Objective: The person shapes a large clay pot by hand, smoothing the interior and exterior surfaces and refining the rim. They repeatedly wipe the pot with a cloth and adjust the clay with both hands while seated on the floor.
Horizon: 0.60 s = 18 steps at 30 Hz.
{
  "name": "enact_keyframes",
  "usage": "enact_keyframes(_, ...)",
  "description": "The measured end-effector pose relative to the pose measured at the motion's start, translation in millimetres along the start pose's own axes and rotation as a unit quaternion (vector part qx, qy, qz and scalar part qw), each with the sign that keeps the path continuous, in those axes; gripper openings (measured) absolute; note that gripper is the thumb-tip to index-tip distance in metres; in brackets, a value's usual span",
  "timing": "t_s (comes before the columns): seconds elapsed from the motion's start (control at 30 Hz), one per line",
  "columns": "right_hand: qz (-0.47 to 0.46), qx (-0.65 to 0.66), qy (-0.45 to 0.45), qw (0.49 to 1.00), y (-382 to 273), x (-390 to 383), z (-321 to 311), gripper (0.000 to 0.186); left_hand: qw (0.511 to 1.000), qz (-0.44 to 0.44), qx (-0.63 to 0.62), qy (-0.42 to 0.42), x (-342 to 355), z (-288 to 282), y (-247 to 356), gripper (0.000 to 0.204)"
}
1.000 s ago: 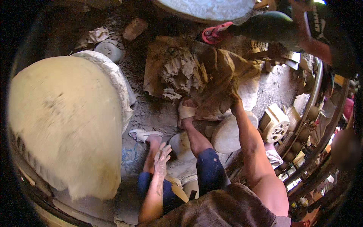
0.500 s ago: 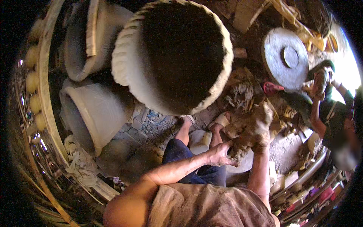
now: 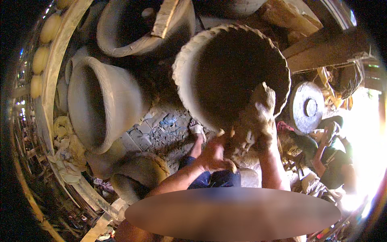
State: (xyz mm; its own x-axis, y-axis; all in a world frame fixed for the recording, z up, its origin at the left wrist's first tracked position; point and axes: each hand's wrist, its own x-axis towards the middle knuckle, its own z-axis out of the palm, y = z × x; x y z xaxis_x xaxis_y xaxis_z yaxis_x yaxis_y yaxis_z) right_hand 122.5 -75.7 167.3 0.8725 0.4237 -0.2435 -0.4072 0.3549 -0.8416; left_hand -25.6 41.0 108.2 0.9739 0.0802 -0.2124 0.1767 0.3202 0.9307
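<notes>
Clay [image 3: 244, 123] hides part of the scalloped pot [image 3: 184, 72].

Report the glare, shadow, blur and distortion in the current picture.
Head view: glare washes out the right side, beyond the round grey disc; head view: deep shadow fills the scalloped pot; head view: a blurred oval hides the lower middle; head view: fisheye bending bows the left-hand wooden beam.

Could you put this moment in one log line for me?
left hand: open, beside clay lump | right hand: at clay lump, grip unclear | nearby: pot, scalloped rim
</notes>
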Motion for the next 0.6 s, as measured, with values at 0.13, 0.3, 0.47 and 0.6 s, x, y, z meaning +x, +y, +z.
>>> enact_keyframes(0.13,-0.053,-0.136,-0.149,0.978,10.3,51.2,43.1,0.080,0.970,-0.111,0.159,0.148,16.6,-92.5,45.3,0.099)
enact_keyframes(0.3,0.090,-0.133,-0.270,0.949,69.9,112.2,60.0,0.088,0.952,0.027,-0.018,0.305,75.8,-198.8,28.0,0.075)
enact_keyframes(0.47,0.003,-0.486,-0.308,0.818,128.0,156.8,58.0,0.078,0.969,-0.072,-0.062,0.230,127.2,-245.9,-14.5,0.093)
enact_keyframes(0.6,0.016,-0.555,-0.355,0.752,141.4,179.5,51.4,0.076,0.949,-0.128,-0.181,0.226,147.4,-246.5,-32.7,0.088)
